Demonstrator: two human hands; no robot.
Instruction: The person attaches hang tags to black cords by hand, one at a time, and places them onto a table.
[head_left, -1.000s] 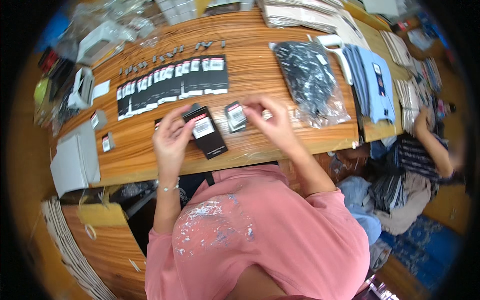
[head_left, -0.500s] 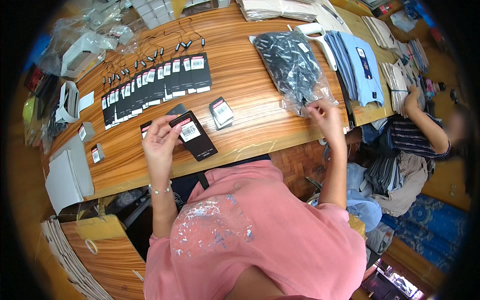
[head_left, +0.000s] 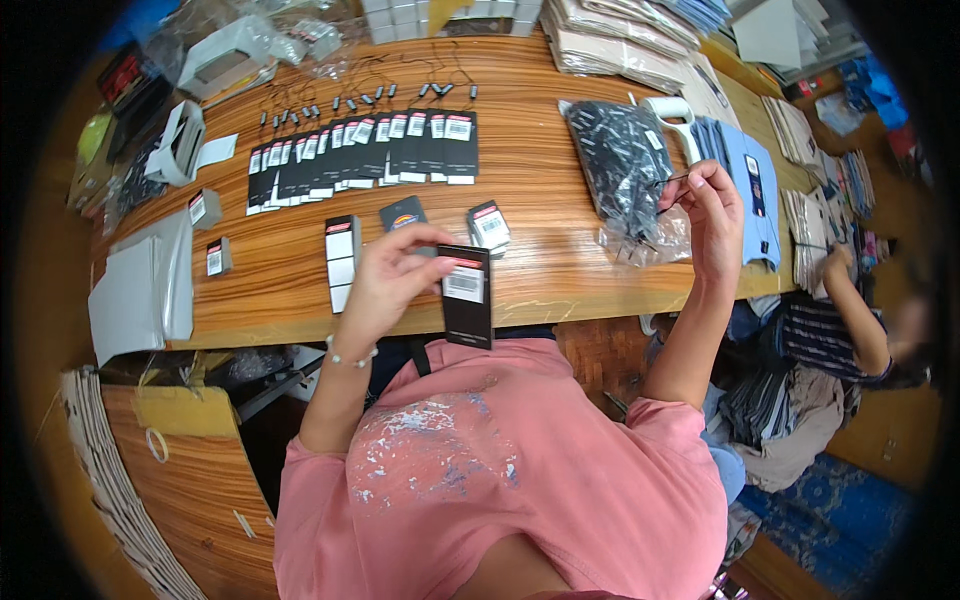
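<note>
Between the thumb and fingers of my left hand (head_left: 400, 272) is a black hang tag (head_left: 468, 318) with a white barcode sticker and a red strip, held upright near the table's front edge. My right hand (head_left: 714, 210) pinches a thin black string (head_left: 674, 181) beside a clear plastic bag (head_left: 612, 150) full of black strings with small dark ends. Nearest the left hand lie a dark tag (head_left: 402, 213), a strip-like stack of labelled tags (head_left: 341, 240) and a small stack of tags (head_left: 489, 228). Behind them, an overlapping row of black tags (head_left: 370, 155) has strings attached.
Folded blue shirts (head_left: 745, 190) and a white tag-gun-like handle (head_left: 677, 120) sit right of the bag. Pale bundles (head_left: 610, 35) are stacked at the back. Small tag stacks (head_left: 218, 257) and grey-white sheets (head_left: 130, 290) lie at left. Another person's arm (head_left: 855, 310) handles bundles at far right.
My right hand has lifted from the bag's mouth, drawing out a black string. My left hand has brought the tag closer and turned it more upright. The view has shifted.
</note>
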